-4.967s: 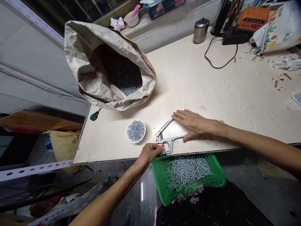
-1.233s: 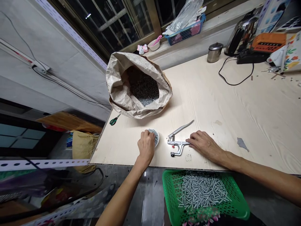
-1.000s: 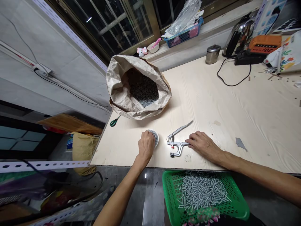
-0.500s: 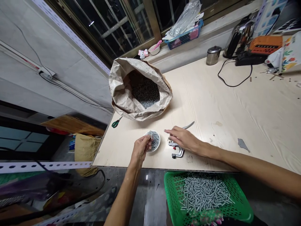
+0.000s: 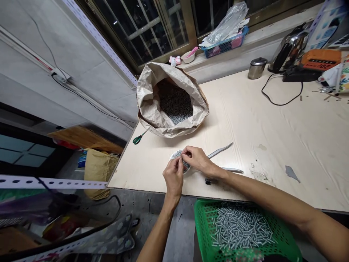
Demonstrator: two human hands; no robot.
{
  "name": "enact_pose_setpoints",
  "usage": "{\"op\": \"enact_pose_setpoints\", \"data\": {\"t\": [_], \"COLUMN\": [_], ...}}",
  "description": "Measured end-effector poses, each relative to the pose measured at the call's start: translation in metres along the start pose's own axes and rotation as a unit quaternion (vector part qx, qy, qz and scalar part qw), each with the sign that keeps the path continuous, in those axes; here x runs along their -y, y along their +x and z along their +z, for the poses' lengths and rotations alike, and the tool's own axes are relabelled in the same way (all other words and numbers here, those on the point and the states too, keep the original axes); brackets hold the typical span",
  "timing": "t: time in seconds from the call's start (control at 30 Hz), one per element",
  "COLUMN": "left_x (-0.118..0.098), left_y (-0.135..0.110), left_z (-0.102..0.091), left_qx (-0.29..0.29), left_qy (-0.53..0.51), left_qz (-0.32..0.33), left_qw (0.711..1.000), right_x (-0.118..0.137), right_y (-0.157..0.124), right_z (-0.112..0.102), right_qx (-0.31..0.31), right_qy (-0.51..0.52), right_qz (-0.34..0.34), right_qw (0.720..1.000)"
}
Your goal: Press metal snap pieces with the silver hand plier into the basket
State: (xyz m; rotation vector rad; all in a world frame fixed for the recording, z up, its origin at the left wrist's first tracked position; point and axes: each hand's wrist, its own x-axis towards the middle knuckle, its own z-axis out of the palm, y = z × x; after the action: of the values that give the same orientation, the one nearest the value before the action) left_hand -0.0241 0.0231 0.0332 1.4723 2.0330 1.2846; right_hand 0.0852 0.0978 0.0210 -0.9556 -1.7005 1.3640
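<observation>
Both hands meet over a small white dish (image 5: 174, 155) of little metal pieces near the table's front edge. My left hand (image 5: 174, 176) is curled, fingertips pinched at the dish's near rim. My right hand (image 5: 195, 159) reaches across from the right, fingers pinched together over the dish and touching the left fingertips. What they pinch is too small to make out. Silver hand-press pliers (image 5: 222, 150) lie on the table, partly hidden under my right wrist.
An open woven sack (image 5: 152, 102) of metal pieces stands behind the dish. Green-handled scissors (image 5: 138, 138) lie to its left. A green basket (image 5: 207, 233) of metal pieces sits below the table edge. A steel cup (image 5: 256, 68), kettle (image 5: 289, 51) and black cable (image 5: 280, 102) stand far right.
My right hand left the pliers' handle and moved left over the dish. My left hand lifted off the dish and drew back to its near rim, meeting the right fingertips.
</observation>
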Motion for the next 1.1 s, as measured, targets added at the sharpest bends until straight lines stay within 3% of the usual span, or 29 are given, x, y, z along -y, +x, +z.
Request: {"op": "enact_pose_setpoints", "data": {"t": [0.07,0.17,0.33,0.43,0.53,0.63,0.7,0.9,1.0,1.1], "left_x": [0.003,0.008,0.016,0.022,0.026,0.027,0.025,0.014,0.011,0.011], "left_y": [0.000,0.002,0.012,0.016,0.018,0.019,0.019,0.022,0.022,0.022], "left_z": [-0.002,-0.002,0.003,0.003,-0.002,-0.006,-0.008,-0.017,-0.022,-0.022], "left_qx": [-0.003,0.012,0.008,-0.010,-0.012,-0.014,-0.002,0.102,0.109,0.097], "left_qy": [-0.006,-0.084,-0.264,-0.283,-0.222,-0.134,-0.120,-0.227,-0.252,-0.264], "left_qz": [-0.001,-0.084,-0.205,-0.194,-0.132,-0.057,-0.044,-0.134,-0.168,-0.182], "left_qw": [1.000,0.993,0.942,0.939,0.966,0.989,0.992,0.959,0.947,0.942], "right_x": [0.001,0.000,-0.006,-0.011,-0.017,-0.022,-0.023,-0.020,-0.015,-0.009], "right_y": [0.001,0.004,0.013,0.016,0.014,0.012,0.011,0.011,0.010,0.007], "right_z": [0.003,0.009,0.017,0.018,0.018,0.020,0.022,0.012,0.006,0.004], "right_qx": [-0.003,-0.008,-0.020,0.043,0.119,0.125,0.114,0.144,0.158,0.135], "right_qy": [0.001,-0.005,-0.015,0.016,0.082,0.162,0.206,0.169,0.108,0.044], "right_qz": [0.007,0.008,0.038,0.046,0.062,0.053,0.045,0.017,-0.003,-0.017], "right_qw": [1.000,1.000,0.999,0.998,0.987,0.977,0.971,0.975,0.982,0.990]}}
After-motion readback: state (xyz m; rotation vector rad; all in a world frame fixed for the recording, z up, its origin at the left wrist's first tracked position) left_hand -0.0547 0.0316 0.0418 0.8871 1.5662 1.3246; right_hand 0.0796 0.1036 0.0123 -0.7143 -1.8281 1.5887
